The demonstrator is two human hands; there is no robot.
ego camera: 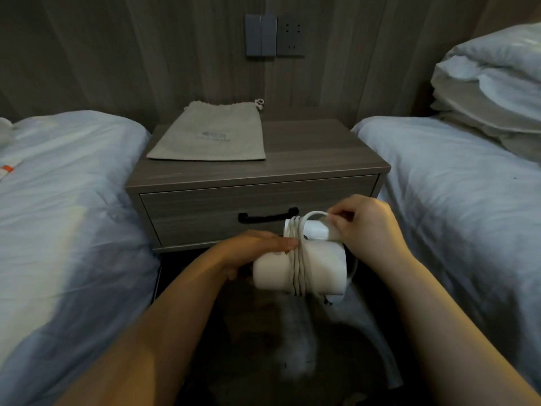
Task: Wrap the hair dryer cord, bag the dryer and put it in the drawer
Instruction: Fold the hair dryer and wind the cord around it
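While hands wrap cord (297,259), beds flank the nightstand (307,153).

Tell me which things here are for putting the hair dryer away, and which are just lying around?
For the job:
hair dryer
cord wound around it
left hand, right hand
cloth bag on the nightstand
drawer, shut

Just lying around:
two beds
pillows
wall socket
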